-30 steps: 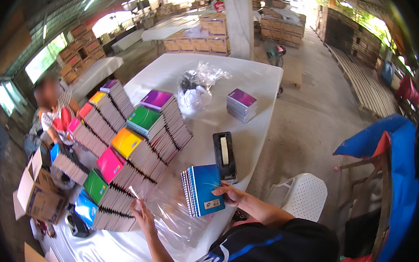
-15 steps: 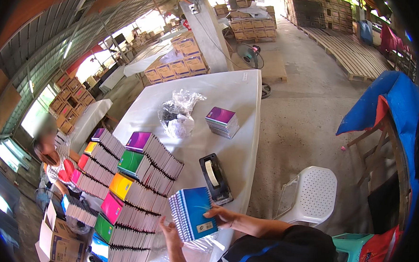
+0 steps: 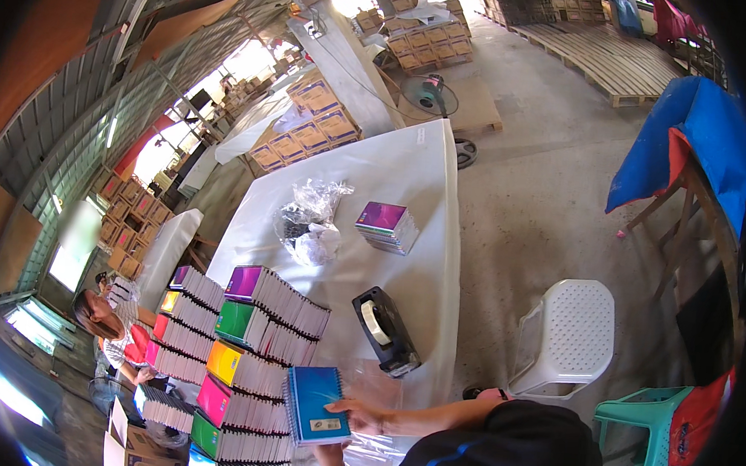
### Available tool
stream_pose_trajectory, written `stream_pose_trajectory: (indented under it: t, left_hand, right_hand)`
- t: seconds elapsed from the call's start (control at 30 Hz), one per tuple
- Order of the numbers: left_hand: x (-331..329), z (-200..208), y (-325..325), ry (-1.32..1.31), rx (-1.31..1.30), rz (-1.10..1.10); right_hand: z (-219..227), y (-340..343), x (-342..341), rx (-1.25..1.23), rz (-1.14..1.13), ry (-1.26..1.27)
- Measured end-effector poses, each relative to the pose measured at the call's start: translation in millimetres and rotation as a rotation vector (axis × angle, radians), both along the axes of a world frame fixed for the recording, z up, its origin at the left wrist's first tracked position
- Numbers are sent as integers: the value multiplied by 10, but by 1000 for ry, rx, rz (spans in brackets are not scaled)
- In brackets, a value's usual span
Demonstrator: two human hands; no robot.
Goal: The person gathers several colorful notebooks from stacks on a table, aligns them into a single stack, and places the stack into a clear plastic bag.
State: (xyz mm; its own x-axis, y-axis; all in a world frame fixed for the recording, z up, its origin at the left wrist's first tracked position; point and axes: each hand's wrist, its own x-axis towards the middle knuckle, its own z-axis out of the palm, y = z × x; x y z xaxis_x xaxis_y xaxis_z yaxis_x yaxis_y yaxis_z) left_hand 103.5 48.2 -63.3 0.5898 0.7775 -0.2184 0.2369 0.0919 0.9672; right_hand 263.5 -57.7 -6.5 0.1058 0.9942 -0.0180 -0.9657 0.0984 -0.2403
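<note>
A blue spiral notebook (image 3: pixel 311 400) lies on top in my right hand (image 3: pixel 360 416), whose thumb presses on its cover near a pale label. How many lie under it, I cannot see. My left hand (image 3: pixel 333 459) is at the near edge of the blue notebook, its fingers hidden beneath. Just left of it stand long rows of spiral notebooks (image 3: pixel 249 366) with purple, green, yellow, pink and blue covers. Beyond my hands, a black tape dispenser (image 3: pixel 386 329) with a pale roll sits on the table. Under my forearms lies clear plastic film (image 3: pixel 368 459).
The white-covered table (image 3: pixel 430 202) carries a purple-topped notebook stack (image 3: pixel 386 227) and crumpled clear plastic (image 3: pixel 309 225). A person (image 3: pixel 124 325) is across at the left, near an open carton (image 3: pixel 142 449). A white stool (image 3: pixel 567 335) and a green stool (image 3: pixel 643 433) stand at the right.
The blue notebooks, fanned out at their spiral edges before, now look squared up and have shifted slightly left. My left hand, open beside them earlier, has moved to their near edge. The view has turned.
</note>
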Motion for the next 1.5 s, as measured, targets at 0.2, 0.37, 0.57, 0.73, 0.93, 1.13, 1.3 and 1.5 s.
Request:
stream_pose_trajectory:
  t: [0.2,0.37,0.57,0.73,0.93,1.13,1.3,1.5]
  left_hand:
    - [-650,-450,-82,-75,-98,563]
    - [-1034,-280,-178,445,717,590]
    - [-1016,-187,-186,735,650,645]
    - [-1034,77,-568,544,917,616]
    - [-999,-256,-817,953,748,106]
    - [-950,-278,-843,867,601,308]
    - [-1241,-166,-773,239,402,354]
    - [-818,92,-1000,-248,416,341]
  right_hand:
    - [-468,90,206,-143,-130,-382]
    - [-1019,279,179,-126,-275,-1022]
    - [-1102,172,381,-68,-69,-988]
    - [-758,166,309,19,48,-1087]
    - [-418,280,151,79,146,-1241]
    - [-329,160,-302,97,261,-1083]
    - [-791,91,-362,276,358,-1208]
    - [-628,145,-424,607,183,-1538]
